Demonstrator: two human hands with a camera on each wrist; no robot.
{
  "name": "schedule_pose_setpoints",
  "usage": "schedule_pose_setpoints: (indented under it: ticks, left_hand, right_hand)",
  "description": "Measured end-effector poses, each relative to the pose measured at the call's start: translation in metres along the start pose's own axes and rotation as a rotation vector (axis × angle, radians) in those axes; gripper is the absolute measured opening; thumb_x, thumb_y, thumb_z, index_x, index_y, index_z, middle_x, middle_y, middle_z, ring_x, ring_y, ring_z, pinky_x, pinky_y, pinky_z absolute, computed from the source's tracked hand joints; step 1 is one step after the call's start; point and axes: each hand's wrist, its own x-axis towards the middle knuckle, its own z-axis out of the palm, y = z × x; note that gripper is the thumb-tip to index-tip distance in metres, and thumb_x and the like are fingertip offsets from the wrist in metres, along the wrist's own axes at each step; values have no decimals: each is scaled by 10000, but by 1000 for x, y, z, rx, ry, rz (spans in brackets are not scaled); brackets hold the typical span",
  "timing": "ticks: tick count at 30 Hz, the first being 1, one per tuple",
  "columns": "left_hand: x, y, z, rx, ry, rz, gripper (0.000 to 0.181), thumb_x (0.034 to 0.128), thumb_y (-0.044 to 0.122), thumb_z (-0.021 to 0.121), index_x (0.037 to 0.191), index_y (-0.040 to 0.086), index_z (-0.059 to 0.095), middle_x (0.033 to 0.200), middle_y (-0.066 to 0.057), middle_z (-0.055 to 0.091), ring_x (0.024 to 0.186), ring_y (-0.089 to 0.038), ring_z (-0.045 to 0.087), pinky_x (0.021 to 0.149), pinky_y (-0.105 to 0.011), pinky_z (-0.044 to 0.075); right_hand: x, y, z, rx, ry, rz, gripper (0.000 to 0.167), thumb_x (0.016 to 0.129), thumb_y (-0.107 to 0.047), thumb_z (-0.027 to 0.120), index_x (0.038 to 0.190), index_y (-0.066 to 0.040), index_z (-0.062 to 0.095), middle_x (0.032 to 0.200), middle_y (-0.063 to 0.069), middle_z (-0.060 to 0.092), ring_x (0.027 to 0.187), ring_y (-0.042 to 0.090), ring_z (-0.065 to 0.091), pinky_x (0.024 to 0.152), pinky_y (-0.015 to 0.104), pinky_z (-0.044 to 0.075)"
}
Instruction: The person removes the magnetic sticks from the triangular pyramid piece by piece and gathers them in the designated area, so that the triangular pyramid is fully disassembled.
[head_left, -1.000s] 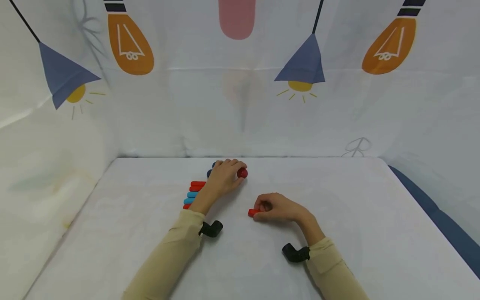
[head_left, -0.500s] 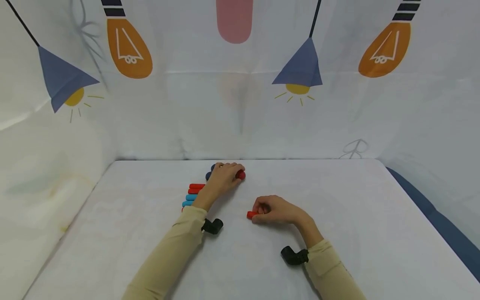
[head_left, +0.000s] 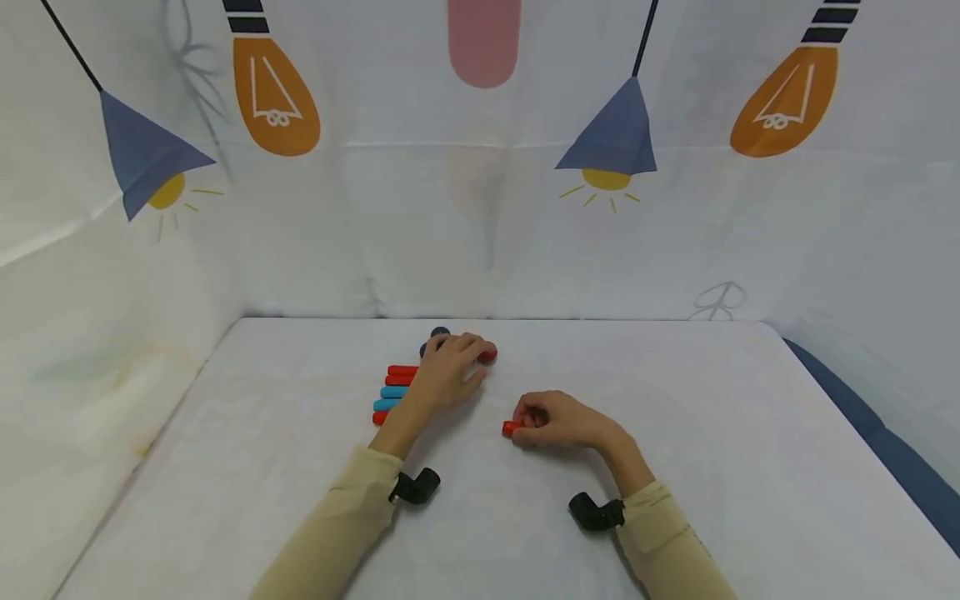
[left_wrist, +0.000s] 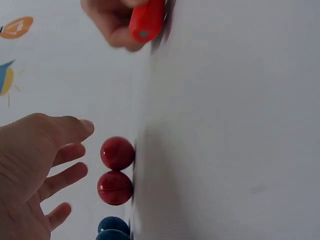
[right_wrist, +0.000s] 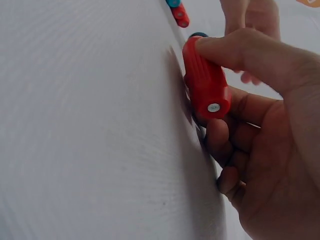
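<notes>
In the head view, my left hand (head_left: 447, 372) hovers beside two red balls, one of which (head_left: 487, 352) shows past the fingertips. The left wrist view shows both red balls, a nearer one (left_wrist: 117, 153) and another (left_wrist: 115, 188) touching, with a gap between them and the spread fingers. Dark blue balls (head_left: 440, 331) lie behind that hand, partly hidden. My right hand (head_left: 566, 419) pinches a short red magnetic rod (right_wrist: 206, 77) between thumb and fingers, low over the table. A silver disc shows in the rod's end in the right wrist view.
Red rods (head_left: 402, 371) and light blue rods (head_left: 393, 392) lie in a row to the left, partly covered by the left forearm. The white table (head_left: 675, 400) meets a printed cloth wall (head_left: 420, 233) at its far edge.
My left hand has let go of the red ball and drawn back a little towards me, fingers spread. The right hand stays in place, still pinching the red magnetic rod. The head view shifted slightly.
</notes>
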Motion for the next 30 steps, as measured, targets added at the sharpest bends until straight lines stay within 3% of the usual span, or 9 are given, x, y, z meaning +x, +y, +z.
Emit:
schedule_pose_setpoints:
  ticks: [3, 8, 11, 14, 21, 30]
  left_hand:
    - [-14, 9, 2, -76, -37, 55, 366, 851, 234, 700, 1198, 177, 600, 1201, -4, 618, 1142, -183, 557, 1013, -476, 393]
    - [-29, 20, 5, -244, -232, 120, 375, 867, 256, 682, 1229, 219, 593, 1160, 67, 626, 1060, -94, 565, 941, -346, 461]
    - [-34, 21, 7, -300, -302, 142, 405, 850, 277, 702, 1238, 242, 589, 1092, 100, 616, 981, -58, 556, 887, -275, 469]
    - [-36, 23, 9, -289, -296, 147, 404, 835, 296, 718, 1219, 258, 598, 1047, 115, 611, 938, -48, 550, 846, -237, 472]
    - [-36, 28, 10, -223, -217, 156, 246, 847, 311, 703, 1073, 225, 656, 965, 99, 628, 870, -62, 567, 777, -210, 478]
    - [-37, 34, 8, -183, -195, 133, 234, 824, 300, 729, 1035, 212, 681, 893, 96, 643, 797, -45, 551, 745, -199, 467]
  right_hand:
    - [-2, 1, -1, -3, -2, -22, 137, 847, -291, 672, 937, -199, 625, 768, -59, 544, 737, 94, 509, 664, 232, 427]
    - [-5, 1, -4, 23, -10, -51, 127, 865, -194, 605, 985, -166, 632, 823, -27, 569, 781, 133, 508, 685, 251, 418]
    - [-5, 3, -5, 44, -16, -66, 144, 882, -191, 585, 1012, -162, 637, 838, -13, 572, 771, 127, 503, 667, 239, 415]
    - [-4, 5, -5, 51, -18, -83, 156, 910, -242, 578, 1041, -183, 638, 865, -24, 590, 786, 112, 516, 683, 233, 427]
    - [-3, 8, -6, 55, -34, -150, 192, 939, -291, 568, 1080, -184, 643, 989, -53, 662, 903, 94, 569, 814, 255, 457]
    - [-4, 5, -5, 66, -36, -109, 180, 931, -319, 584, 1071, -222, 640, 948, -75, 648, 888, 105, 564, 798, 249, 454]
